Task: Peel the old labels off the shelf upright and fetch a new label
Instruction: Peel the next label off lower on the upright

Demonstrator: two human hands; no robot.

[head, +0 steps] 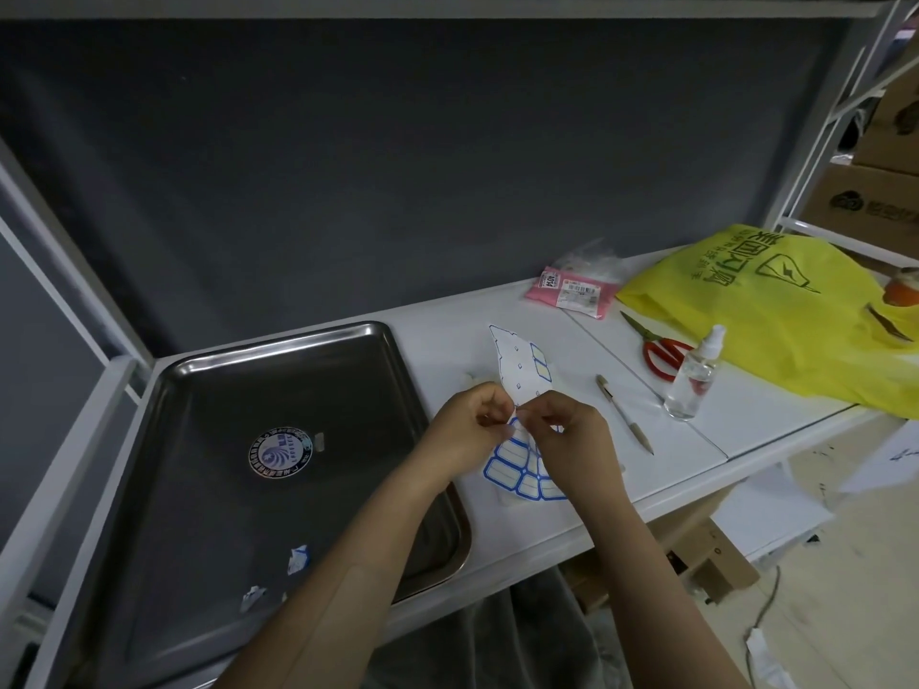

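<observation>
A label sheet (517, 360) with blue-bordered labels rests partly on the white shelf (572, 370), curling up at its far end. My left hand (470, 430) and my right hand (572, 442) meet over the sheet's middle, fingertips pinched together on it. Whether a single label is lifted between the fingers is hidden. Torn blue-and-white label scraps (297, 559) lie in the metal tray (209, 390) at the left. The white shelf upright (69, 310) runs along the far left.
On the shelf to the right lie a pen (624, 415), a clear spray bottle (693, 375), red scissors (659, 348), a pink packet (577, 290) and a yellow bag (776, 310). Cardboard boxes (875, 201) stand far right.
</observation>
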